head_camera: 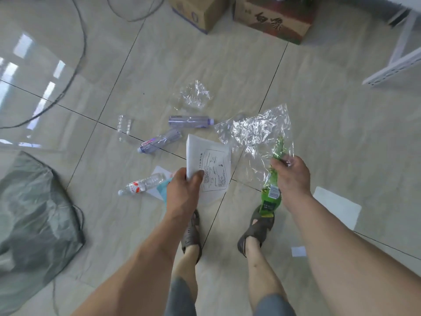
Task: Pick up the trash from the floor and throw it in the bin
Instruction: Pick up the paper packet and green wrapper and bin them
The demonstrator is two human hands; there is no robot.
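The floor (319, 124) is large glossy beige tiles with dark grout lines. Window light reflects in bright patches on the tiles at the left. A dark cable (79, 53) loops across the upper left. Two cardboard boxes (276, 18) stand side by side at the top, the right one printed with dark characters. A white metal frame (396, 62) stands at the upper right.

The floor (319, 124) is beige tile with dark grout lines. A white sheet (211, 169) carries black print, a wrapper (271, 197) is green, and the bag (34, 215) at the floor's left edge is grey-green.
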